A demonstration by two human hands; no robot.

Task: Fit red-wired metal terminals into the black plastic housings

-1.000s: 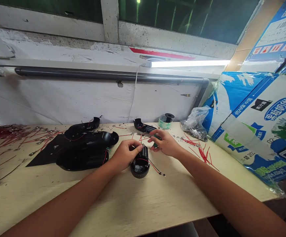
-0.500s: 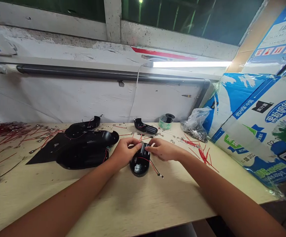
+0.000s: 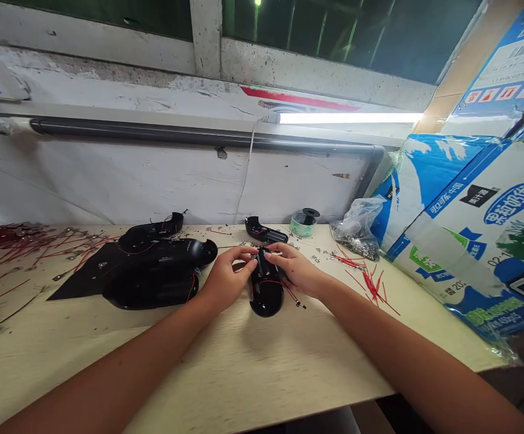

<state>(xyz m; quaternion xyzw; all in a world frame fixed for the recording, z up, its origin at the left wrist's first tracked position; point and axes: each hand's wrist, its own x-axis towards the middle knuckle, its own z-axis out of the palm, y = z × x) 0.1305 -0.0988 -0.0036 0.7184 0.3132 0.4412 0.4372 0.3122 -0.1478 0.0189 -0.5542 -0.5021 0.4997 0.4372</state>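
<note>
A glossy black plastic housing (image 3: 266, 299) with a rounded near end is held over the middle of the table. My left hand (image 3: 231, 272) grips its far part from the left, thumb on top. From the other side my right hand (image 3: 296, 266) grips the same part, its thumb close to the left one. Whether the thumbs press a small piece there is too small to tell. A red wire crosses the housing, and thin wires with a small dark connector (image 3: 301, 305) stick out at its right. The fingers hide the far end.
Several black housings (image 3: 153, 283) lie left of my hands, partly on a black sheet (image 3: 74, 280). Another housing part (image 3: 266, 231), a tape roll (image 3: 302, 224) and a plastic bag of small metal parts (image 3: 359, 232) stand behind. Red wires (image 3: 373, 280) lie right; blue-white cartons (image 3: 465, 223) border the table.
Both hands have lifted and tilted the housing, its near end swinging slightly right and up. The wires and connector moved with it. My thumbs sit a little higher on the far part.
</note>
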